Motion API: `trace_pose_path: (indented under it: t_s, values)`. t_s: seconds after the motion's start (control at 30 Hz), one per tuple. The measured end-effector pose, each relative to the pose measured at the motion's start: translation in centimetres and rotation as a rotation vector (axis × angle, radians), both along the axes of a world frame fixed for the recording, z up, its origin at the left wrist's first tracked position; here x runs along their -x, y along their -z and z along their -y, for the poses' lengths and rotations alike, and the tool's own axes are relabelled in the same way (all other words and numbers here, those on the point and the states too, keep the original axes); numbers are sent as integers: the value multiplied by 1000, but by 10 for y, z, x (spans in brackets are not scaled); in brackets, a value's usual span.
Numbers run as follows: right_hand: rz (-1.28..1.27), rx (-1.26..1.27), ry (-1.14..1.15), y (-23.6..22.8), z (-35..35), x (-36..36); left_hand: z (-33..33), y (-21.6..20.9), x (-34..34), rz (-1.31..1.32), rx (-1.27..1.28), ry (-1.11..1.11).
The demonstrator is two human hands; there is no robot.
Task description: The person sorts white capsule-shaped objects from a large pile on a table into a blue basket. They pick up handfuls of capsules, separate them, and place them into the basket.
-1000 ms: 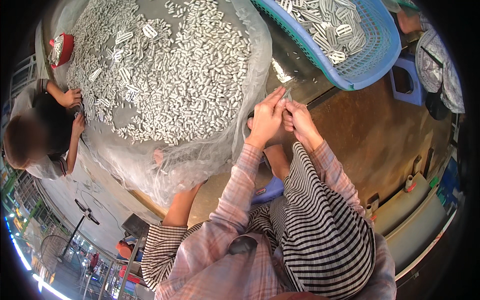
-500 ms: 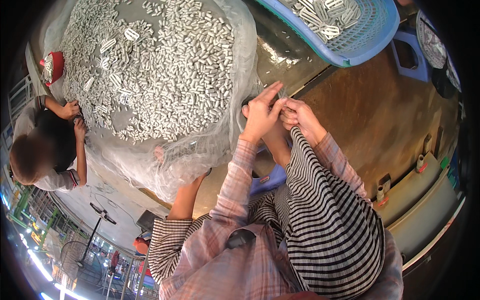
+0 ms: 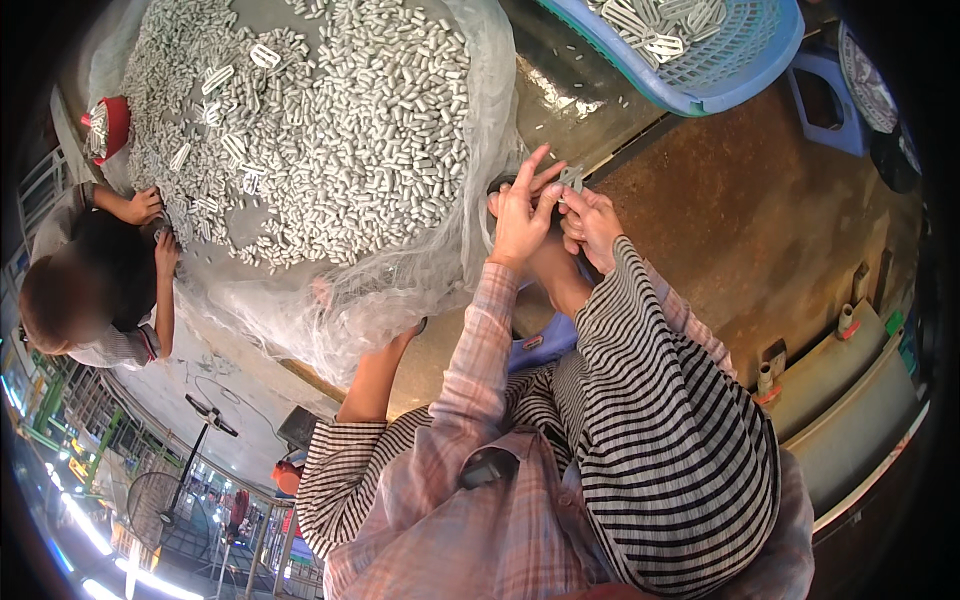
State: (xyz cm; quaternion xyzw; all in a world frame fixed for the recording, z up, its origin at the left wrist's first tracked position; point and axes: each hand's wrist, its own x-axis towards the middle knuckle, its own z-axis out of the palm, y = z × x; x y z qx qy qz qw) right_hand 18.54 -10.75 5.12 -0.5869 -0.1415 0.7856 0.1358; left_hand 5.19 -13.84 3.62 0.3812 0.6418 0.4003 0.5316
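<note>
My right hand pinches a small pale slotted piece between thumb and fingers, above my knee. It looks like the loose slotted pieces in the blue basket. Close beside it on the left, my left hand has its fingers stretched and spread, with the thumb tip near the slotted piece. Whether that thumb touches it, I cannot tell. To the left of my hands, a great many small grey-white capsule-shaped pieces lie spread on a sheer white net. Several slotted pieces lie among them.
A blue plastic basket of slotted pieces stands at the upper right, near a blue stool. At the far left, another person's hands work at the pile's edge, below a red bowl. A standing fan is at lower left.
My hands have moved slightly apart. The left fingers have spread, and the slotted piece shows more plainly in my right hand. The other person's hands have barely shifted.
</note>
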Motion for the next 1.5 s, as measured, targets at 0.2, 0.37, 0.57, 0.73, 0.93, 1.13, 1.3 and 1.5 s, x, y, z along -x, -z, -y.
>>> trace_pose_path:
  t_s: [0.2, 0.37, 0.57, 0.73, 0.93, 1.13, 1.3, 1.5]
  values:
    - [536, -787, -781, -14, -28, -19, -15, -7, 9, 158, 36, 146]
    - [576, -1131, -984, -38, -43, -10, -26, -1, 9, 512, 176, -76]
    - [104, -620, -349, -40, -53, -16, -28, -3, 4, 1044, 2, -374]
    - [73, -824, -377, -30, -38, -6, -19, -4, 2, 810, 62, -194]
    - [2, -492, -644, -32, -34, 7, 19, -8, 62, 328, 79, -162]
    - [-125, -727, -900, -51, -31, -1, 4, -24, 128, 285, 130, -537]
    - [-312, -283, -817, -74, -35, 20, 16, -32, 150, 111, 50, -492]
    - [-284, -489, -453, -127, -164, 47, 36, -34, 175, 123, 4, -599]
